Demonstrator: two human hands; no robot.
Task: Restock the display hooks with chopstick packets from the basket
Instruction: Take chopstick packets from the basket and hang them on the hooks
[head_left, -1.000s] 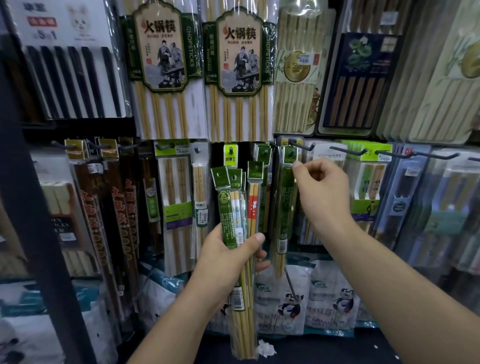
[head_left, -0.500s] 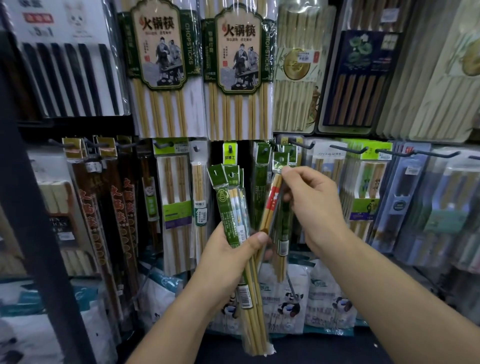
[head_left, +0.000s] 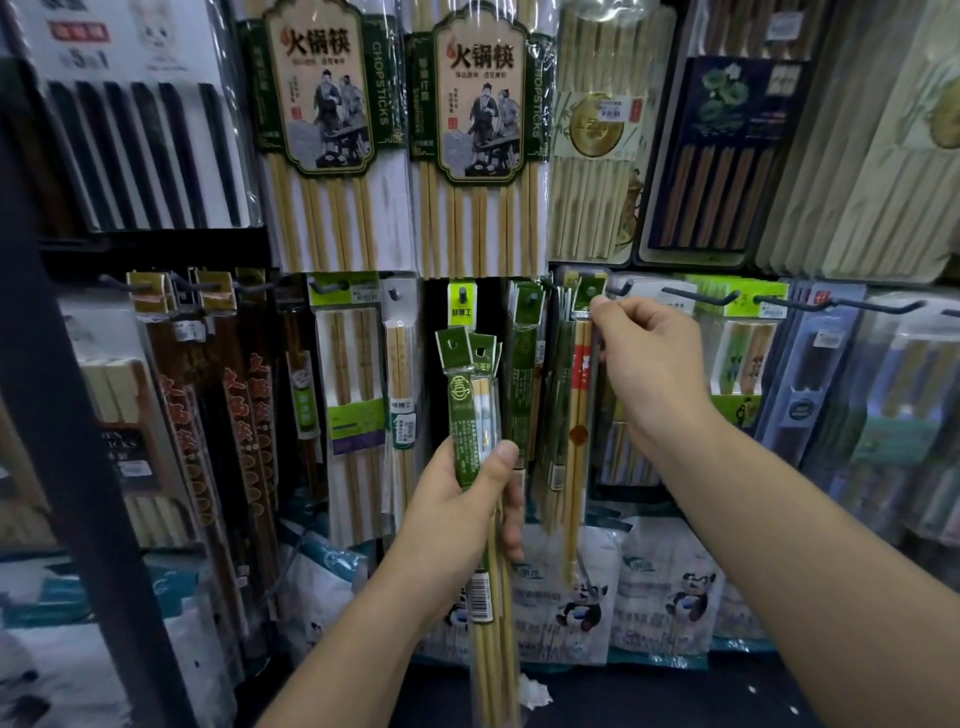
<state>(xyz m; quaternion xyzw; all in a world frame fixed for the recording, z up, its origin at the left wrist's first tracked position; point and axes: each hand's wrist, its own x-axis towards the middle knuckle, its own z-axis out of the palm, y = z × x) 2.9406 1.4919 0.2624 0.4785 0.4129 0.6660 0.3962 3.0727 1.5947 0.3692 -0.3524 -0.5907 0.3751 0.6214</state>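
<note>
A tall rack (head_left: 156, 248) full of chopsticks fills the view. A thick dark post (head_left: 78, 415) stands at the left, in front of the rack. Up top hang two big packs (head_left: 327, 156) of long pale chopsticks, side by side, each with a green and tan label. To the left of them is a pack of black chopsticks (head_left: 145, 150). Along the bottom sit white bags (head_left: 660, 587) with pandas on them.

Two bare arms reach in from below. The left hand (head_left: 462, 509) grips a bunch of packets (head_left: 470, 395) around the middle. The thumb lies across the front and the fingers curl around the back. The bunch stands upright in front of the rack. Its green tops point up and its pale stick ends reach down past the wrist.

The right hand (head_left: 649, 358) is higher and off to the right. Its thumb and first finger pinch the green top of one packet (head_left: 579, 415), and the other fingers are curled in. This packet hangs straight down from the pinch. It has pale sticks with a red band. Its top is up at the row of hooks (head_left: 701, 297), just beside other green packets that hang there. I cannot tell if a hook goes through its hole.

A small white scrap (head_left: 534, 693) lies at the bottom, near the low end of the bunch.
</note>
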